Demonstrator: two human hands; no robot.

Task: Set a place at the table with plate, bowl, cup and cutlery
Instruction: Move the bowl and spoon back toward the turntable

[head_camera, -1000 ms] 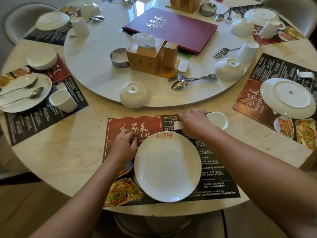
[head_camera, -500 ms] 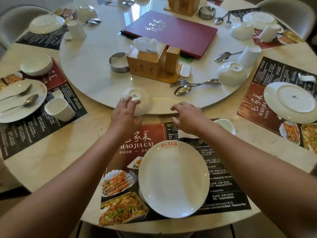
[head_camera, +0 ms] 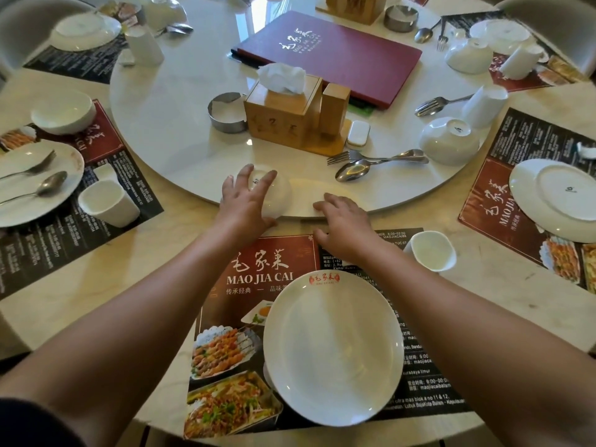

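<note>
A white plate (head_camera: 333,346) lies on the placemat (head_camera: 274,266) in front of me. An upturned white bowl (head_camera: 277,196) sits at the near edge of the turntable (head_camera: 167,124). My left hand (head_camera: 245,201) rests over that bowl, fingers spread around it. My right hand (head_camera: 345,224) hovers palm down at the turntable's rim, fingers apart, holding nothing. A white cup (head_camera: 432,250) stands to the right of the placemat. A fork and spoon (head_camera: 371,161) lie on the turntable beyond my right hand.
A wooden tissue box (head_camera: 283,114), a metal ashtray (head_camera: 227,112) and a red menu (head_camera: 329,54) occupy the turntable's middle. Other place settings lie left (head_camera: 35,182) and right (head_camera: 554,198). Another upturned bowl (head_camera: 450,140) and cup (head_camera: 483,104) sit right.
My left hand left the plate's edge and reached forward onto the upturned bowl. My right hand moved from beside the cup toward the turntable rim. The view shifted closer.
</note>
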